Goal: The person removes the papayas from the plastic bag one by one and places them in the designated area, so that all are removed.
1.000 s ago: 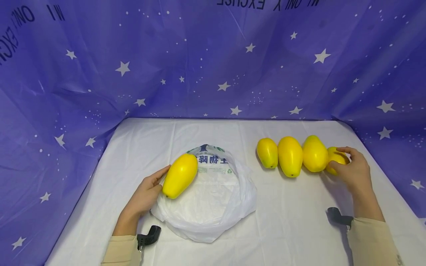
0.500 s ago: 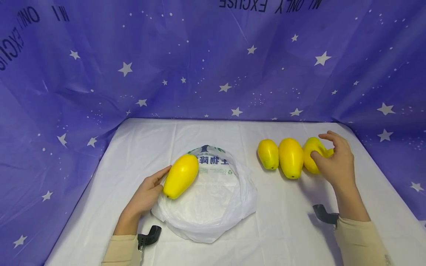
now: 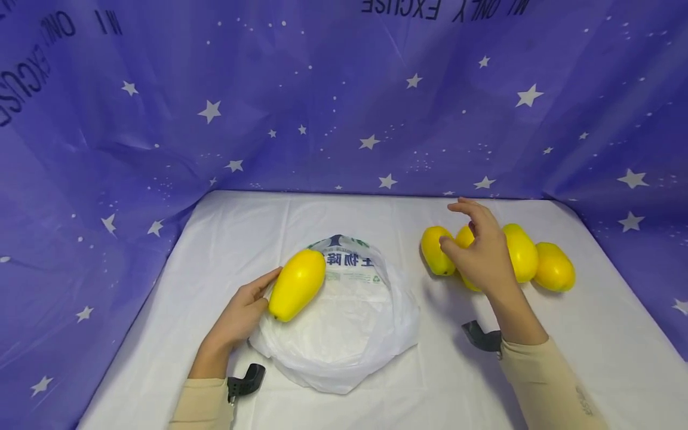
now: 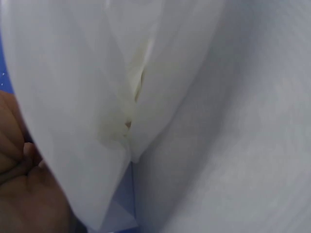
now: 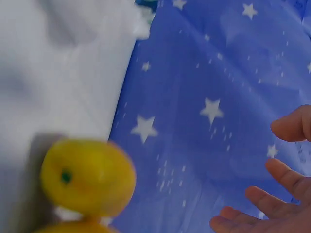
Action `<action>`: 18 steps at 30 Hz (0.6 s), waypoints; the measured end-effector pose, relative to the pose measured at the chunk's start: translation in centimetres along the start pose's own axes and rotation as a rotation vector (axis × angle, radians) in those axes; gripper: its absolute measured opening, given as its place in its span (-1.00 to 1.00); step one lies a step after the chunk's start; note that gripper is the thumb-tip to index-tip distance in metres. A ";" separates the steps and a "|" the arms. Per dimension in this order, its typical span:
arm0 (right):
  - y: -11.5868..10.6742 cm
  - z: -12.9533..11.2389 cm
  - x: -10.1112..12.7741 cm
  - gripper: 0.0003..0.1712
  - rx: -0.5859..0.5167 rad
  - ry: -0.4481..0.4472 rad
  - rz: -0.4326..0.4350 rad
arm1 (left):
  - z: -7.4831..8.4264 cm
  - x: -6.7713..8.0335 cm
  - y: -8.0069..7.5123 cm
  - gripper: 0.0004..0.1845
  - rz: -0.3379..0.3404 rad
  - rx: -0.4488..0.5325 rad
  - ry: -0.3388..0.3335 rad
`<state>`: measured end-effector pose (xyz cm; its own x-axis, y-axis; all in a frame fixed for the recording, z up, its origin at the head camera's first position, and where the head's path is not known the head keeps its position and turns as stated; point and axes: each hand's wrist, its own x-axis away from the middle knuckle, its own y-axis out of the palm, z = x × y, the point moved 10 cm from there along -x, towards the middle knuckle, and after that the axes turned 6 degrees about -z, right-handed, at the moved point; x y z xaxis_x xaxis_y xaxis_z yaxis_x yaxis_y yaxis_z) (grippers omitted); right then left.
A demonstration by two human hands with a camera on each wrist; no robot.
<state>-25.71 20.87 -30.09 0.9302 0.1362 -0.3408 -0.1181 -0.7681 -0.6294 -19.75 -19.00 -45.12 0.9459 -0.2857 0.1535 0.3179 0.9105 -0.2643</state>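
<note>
You get bright, even overhead light and soft shadows beneath the round yellow plastic fruit; both wrist views are blurred.

I am seeing beige long sleeves covering both forearms, and black wrist-mounted camera brackets sitting at each cuff.

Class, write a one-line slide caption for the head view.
Left hand steadies a yellow fruit on a white bag; right hand hovers over four more.
</note>
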 end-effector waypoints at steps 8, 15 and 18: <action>3.6 -3.8 -1.2 -0.35 -0.030 -0.080 -0.067 | 0.2 0.0 0.0 -0.28 0.003 0.004 0.016; 6.6 -6.9 -1.6 -0.30 -0.065 -0.140 -0.128 | 0.2 0.0 -0.1 -0.29 0.007 -0.015 0.014; 7.9 -7.9 -1.7 -0.29 -0.068 -0.153 -0.161 | 0.1 0.1 -0.2 -0.28 0.012 -0.022 0.014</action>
<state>-25.43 9.59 -28.98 0.8711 0.3499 -0.3447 0.0562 -0.7683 -0.6377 -19.78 -19.19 -44.95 0.9504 -0.2791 0.1370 0.3078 0.9071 -0.2872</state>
